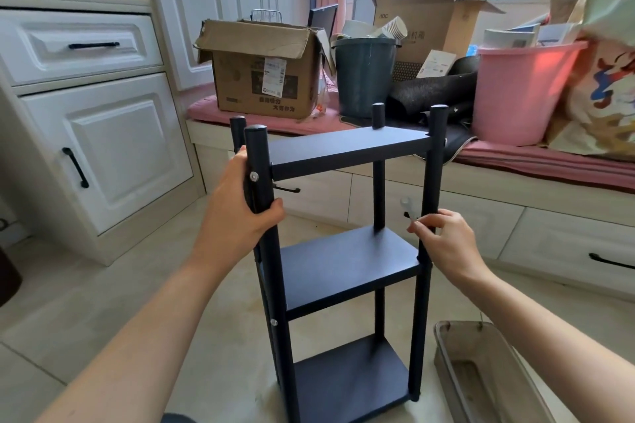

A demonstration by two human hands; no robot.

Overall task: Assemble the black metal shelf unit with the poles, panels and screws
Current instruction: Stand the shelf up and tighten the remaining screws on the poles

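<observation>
The black metal shelf unit (347, 264) stands upright on the tiled floor, with three panels between black poles. My left hand (237, 206) grips the near left pole (264, 244) just below the top panel (347, 148), beside a silver screw head (254, 176). A second screw head (274, 322) shows lower on that pole. My right hand (443, 240) pinches a small silver wrench (407, 206) close to the near right pole (429, 203), above the middle panel (347, 261). The bottom panel (350, 374) sits near the floor.
A clear plastic tray (481, 371) lies on the floor at the right. A window bench behind carries a cardboard box (264, 69), a dark green bucket (364, 75), a pink bucket (522, 89) and bags. White cabinets (92, 127) stand at the left.
</observation>
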